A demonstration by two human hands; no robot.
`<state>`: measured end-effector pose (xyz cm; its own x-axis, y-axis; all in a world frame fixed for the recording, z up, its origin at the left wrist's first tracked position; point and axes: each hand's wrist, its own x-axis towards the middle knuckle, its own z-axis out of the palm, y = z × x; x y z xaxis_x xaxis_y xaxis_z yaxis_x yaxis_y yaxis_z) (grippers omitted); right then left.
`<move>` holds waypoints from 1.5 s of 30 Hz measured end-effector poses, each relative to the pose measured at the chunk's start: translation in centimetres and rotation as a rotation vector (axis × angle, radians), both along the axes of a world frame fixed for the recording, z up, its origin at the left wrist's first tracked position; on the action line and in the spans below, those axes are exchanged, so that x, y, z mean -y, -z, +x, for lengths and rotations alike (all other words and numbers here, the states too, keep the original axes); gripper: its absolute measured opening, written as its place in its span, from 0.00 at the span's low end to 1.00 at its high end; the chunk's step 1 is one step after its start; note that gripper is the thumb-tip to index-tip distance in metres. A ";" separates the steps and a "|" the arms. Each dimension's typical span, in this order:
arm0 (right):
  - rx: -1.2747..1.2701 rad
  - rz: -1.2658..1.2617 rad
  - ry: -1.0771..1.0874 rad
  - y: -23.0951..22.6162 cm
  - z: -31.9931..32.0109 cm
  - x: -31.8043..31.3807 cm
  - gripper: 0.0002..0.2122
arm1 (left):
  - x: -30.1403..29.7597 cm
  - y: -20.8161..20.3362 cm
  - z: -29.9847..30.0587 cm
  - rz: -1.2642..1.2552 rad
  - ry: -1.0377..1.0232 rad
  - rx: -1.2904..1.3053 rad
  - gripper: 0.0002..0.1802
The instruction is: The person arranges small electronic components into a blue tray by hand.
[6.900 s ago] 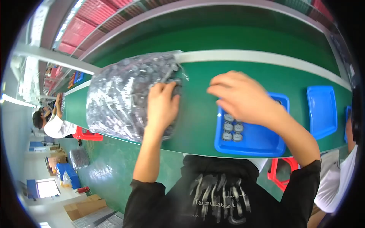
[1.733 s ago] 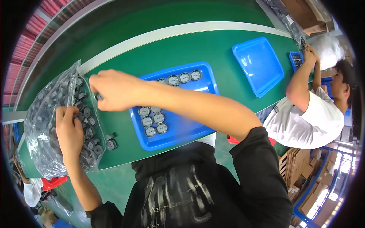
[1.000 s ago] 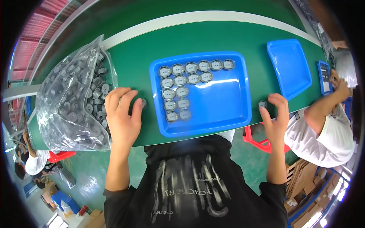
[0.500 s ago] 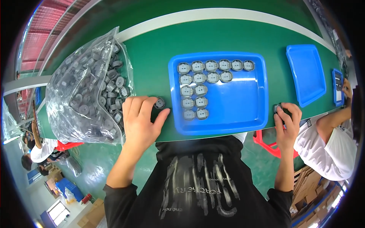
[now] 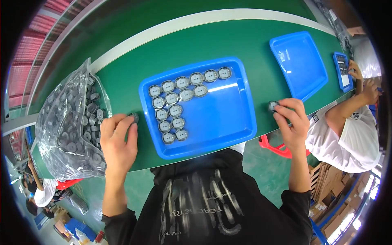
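Note:
My left hand [image 5: 117, 143] pinches a small round grey plastic part [image 5: 134, 117] between thumb and fingertips, just left of the blue tray [image 5: 249, 104]. On the other side of that tray, my right hand [image 5: 295, 124] holds a similar round part [image 5: 272, 106] at its fingertips. Inside the tray, several round grey parts with paler faces [image 5: 196, 78] stand in rows along the far and left sides. A clear plastic bag [image 5: 55, 134], full of loose grey parts [image 5: 99, 114], lies open beside my left hand.
A second blue tray [image 5: 300, 61] rests on the green table [image 5: 171, 49] at the far right. Beyond it a co-worker's hand [image 5: 355, 69] touches a small blue tray [image 5: 342, 71] holding dark pieces. A red stool [image 5: 275, 148] stands below the table edge.
The whole view has turned and shifted, so the tray appears tilted and farther left. My left thumb has closed in toward its part. The rows in the tray look the same.

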<state>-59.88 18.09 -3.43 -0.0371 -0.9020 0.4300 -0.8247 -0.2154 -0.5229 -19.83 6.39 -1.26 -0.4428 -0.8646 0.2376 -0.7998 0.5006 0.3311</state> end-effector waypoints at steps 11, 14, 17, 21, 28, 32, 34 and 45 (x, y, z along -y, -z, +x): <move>-0.222 0.049 -0.400 -1.3 3.7 8.0 0.08 | 0.8 1.3 -14.0 -0.101 0.509 -0.125 0.12; -0.223 0.065 -0.417 -1.0 3.6 8.7 0.07 | 1.7 2.3 -14.9 -0.145 0.488 -0.100 0.10; -0.268 0.042 -0.403 -0.8 3.7 9.3 0.07 | 2.3 2.3 -15.2 -0.141 0.462 -0.125 0.10; -0.265 0.032 -0.411 -0.5 3.7 10.4 0.07 | 2.9 2.2 -15.2 -0.135 0.457 -0.111 0.10; -0.239 0.068 -0.457 -0.5 3.2 10.6 0.07 | 3.1 0.8 -13.5 -0.056 0.420 -0.187 0.11; -0.202 0.060 -0.474 -1.8 3.5 10.5 0.08 | 1.8 -2.5 -6.1 -0.008 0.132 -0.224 0.14; -0.164 0.096 -0.426 -3.2 4.0 10.5 0.10 | 0.8 -3.8 -1.3 0.021 -0.009 -0.195 0.15; -0.270 -0.021 -0.897 -1.3 26.0 11.2 0.10 | -0.6 -1.6 7.7 0.051 -0.233 0.005 0.20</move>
<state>-33.87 6.89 -2.15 0.7725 -0.5371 0.3388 -0.4386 -0.8371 -0.3270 -12.14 6.99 0.33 -0.2310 -0.9543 0.1896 -0.8937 0.2851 0.3465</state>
